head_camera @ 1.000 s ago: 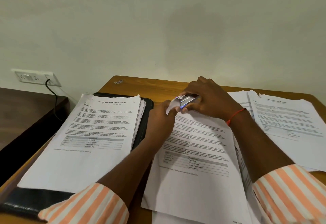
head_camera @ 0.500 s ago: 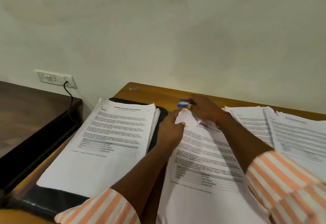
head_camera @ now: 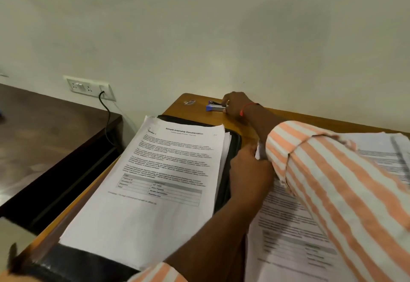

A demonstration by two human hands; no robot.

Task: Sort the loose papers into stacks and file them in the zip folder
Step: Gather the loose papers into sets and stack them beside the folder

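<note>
Zip folder (head_camera: 235, 148) under paper stack (head_camera: 168, 181), left hand (head_camera: 250, 170) pinching middle papers (head_camera: 284, 237), right hand (head_camera: 237, 104) holding stapler (head_camera: 214, 108)

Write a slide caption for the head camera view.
Mid-sort: right hand holds a blue stapler far back on the desk while left hand pinches a paper set beside the zip folder.

Right hand (head_camera: 236, 104) grips stapler (head_camera: 214, 107); left hand (head_camera: 250, 168) pinches paper stack (head_camera: 288, 237) corner.

The right hand (head_camera: 236, 104) carries the stapler (head_camera: 214, 107) off the middle papers (head_camera: 286, 233) and now holds it on the desk (head_camera: 195, 114) just beyond the zip folder's (head_camera: 234, 146) far corner.
</note>
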